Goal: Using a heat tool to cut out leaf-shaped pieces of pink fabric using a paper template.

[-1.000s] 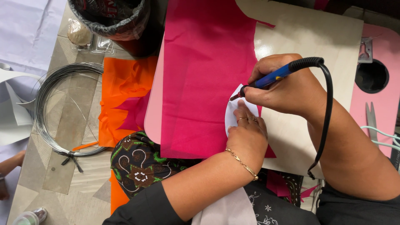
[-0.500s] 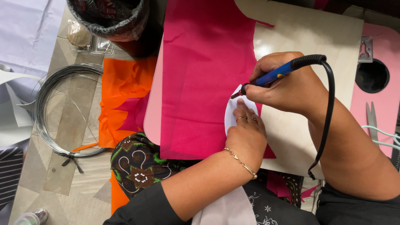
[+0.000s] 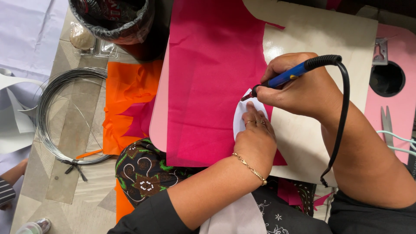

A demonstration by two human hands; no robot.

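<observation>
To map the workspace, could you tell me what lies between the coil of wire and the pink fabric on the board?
In the head view, crumpled orange fabric lies between the wire coil and the pink fabric.

The left hand (image 3: pixel 255 136) covers most of the white template (image 3: pixel 239 119), so its outline is unclear. Right of the pink sheet (image 3: pixel 212 78), the scissors (image 3: pixel 386 128) are cut off by the edge.
</observation>
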